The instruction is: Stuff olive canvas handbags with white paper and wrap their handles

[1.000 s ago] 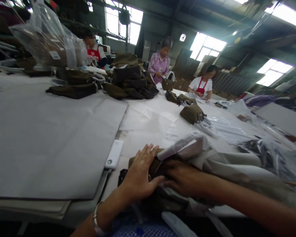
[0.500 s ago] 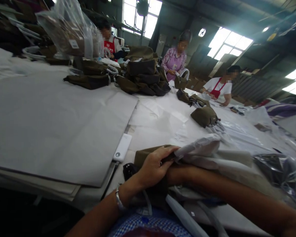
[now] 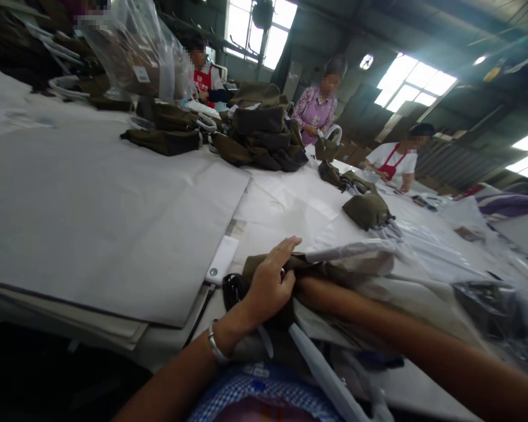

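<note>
On my feed the left hand (image 3: 268, 287) lies over an olive bag (image 3: 253, 265) at the table's near side, thumb and fingers apart. The right forearm (image 3: 356, 313) runs into the bag's opening; that hand is hidden, so I cannot tell whether it grips anything. A white-wrapped strap (image 3: 352, 249) lies just beyond the forearm.

For writing, I find a white label (image 3: 141, 74) on a plastic-wrapped bag (image 3: 149, 83), pale lettering on a co-worker's red apron (image 3: 202, 82), and a round mark on a white device (image 3: 223, 256), all too small for me to read.

Large pale sheets (image 3: 114, 217) cover the table's left; olive bags (image 3: 264, 138) are heaped behind, and clear plastic (image 3: 493, 319) lies at right. Beyond, I see co-workers (image 3: 314, 108) and bright windows (image 3: 416, 82).
</note>
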`<state>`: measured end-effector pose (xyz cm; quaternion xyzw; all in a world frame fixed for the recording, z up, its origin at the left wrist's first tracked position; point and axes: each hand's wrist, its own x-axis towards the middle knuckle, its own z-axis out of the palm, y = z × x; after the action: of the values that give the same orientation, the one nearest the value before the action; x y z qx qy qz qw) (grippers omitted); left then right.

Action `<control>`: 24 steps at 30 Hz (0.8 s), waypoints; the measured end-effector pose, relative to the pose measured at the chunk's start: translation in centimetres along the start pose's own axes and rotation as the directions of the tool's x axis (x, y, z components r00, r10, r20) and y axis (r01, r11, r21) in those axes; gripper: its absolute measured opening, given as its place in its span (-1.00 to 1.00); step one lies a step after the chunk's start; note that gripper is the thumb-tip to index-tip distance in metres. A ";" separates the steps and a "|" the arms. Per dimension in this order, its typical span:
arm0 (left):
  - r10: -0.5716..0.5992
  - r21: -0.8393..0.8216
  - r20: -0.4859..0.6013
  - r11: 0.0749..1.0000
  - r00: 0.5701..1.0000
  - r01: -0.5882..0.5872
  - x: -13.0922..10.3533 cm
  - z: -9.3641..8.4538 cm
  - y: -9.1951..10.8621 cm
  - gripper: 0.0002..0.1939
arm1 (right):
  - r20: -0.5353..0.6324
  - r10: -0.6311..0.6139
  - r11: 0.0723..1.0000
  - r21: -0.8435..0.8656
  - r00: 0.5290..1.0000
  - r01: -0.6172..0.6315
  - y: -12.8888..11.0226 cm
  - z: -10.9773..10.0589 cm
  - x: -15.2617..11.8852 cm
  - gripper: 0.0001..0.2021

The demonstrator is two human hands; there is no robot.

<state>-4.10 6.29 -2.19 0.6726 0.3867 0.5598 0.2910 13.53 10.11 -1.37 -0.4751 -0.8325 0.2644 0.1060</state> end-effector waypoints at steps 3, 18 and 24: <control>0.235 0.078 -0.037 0.970 0.971 -0.231 -0.6 -1.4 1.0 -0.70 | 0.203 0.032 0.997 -0.081 0.979 -0.016 0.4 -2.2 1.7 -0.57; -0.036 0.460 0.773 0.720 0.633 -0.521 -0.9 -0.4 5.4 -0.91 | 0.412 -0.134 0.836 -0.441 0.901 0.326 -3.5 -8.6 -6.0 -0.03; 0.001 0.393 0.809 0.743 0.588 -0.541 -2.2 3.3 4.5 -0.87 | 0.340 -0.031 0.792 -0.566 0.940 0.231 -1.9 -7.0 -3.9 -0.46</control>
<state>-0.15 2.21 -0.34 0.9525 0.2676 0.1049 0.1002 17.17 8.36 5.80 -0.3763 -0.9104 0.0523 -0.1641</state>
